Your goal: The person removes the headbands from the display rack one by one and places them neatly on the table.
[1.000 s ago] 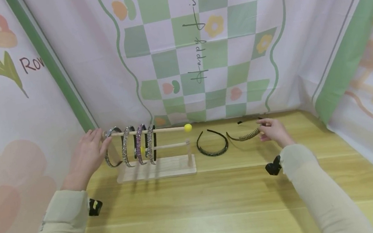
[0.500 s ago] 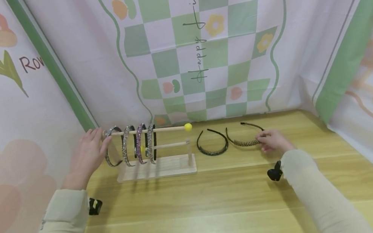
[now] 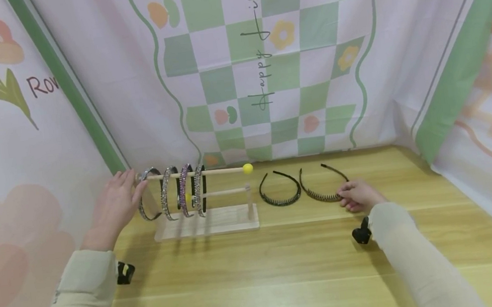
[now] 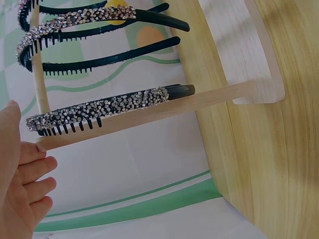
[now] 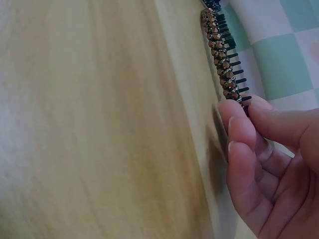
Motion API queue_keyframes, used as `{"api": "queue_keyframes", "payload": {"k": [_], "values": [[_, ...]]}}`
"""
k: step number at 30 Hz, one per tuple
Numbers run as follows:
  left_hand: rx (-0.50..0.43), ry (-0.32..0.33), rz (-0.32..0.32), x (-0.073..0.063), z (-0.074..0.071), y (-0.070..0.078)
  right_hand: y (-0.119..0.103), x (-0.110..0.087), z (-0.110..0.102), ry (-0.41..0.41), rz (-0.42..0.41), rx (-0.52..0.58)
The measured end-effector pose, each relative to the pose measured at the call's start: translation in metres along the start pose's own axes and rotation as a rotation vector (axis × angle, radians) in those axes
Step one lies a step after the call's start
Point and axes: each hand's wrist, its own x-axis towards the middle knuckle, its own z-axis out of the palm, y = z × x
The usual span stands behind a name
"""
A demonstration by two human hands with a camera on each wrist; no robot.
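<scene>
One brown beaded headband (image 3: 322, 197) is pinched by the right hand (image 3: 359, 195), and a darker headband (image 3: 281, 202) lies to this hand's left. The left hand (image 3: 112, 202), with fingers relaxed, touches the wooden stand (image 3: 230, 220); four glittering headbands (image 3: 183, 194) hang just to that hand's right.

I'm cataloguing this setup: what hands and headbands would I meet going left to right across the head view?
Left hand, first silver headband, second silver headband, purple headband, third silver headband, black headband, bronze-beaded headband, right hand.
</scene>
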Motion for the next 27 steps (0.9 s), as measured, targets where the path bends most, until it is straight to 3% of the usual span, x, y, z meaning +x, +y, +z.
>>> {"api": "queue_keyframes", "payload": {"k": [7, 22, 27], "values": [[-0.001, -0.007, -0.001, 0.000, 0.001, -0.001, 0.003, 0.002, -0.002, 0.008, -0.010, -0.068], [-0.005, 0.003, 0.005, 0.001, 0.001, -0.002, -0.005, 0.001, -0.006, -0.011, -0.038, 0.023], [0.000, 0.007, 0.008, 0.000, 0.001, -0.001, -0.017, 0.002, -0.008, -0.012, -0.109, -0.125]]}}
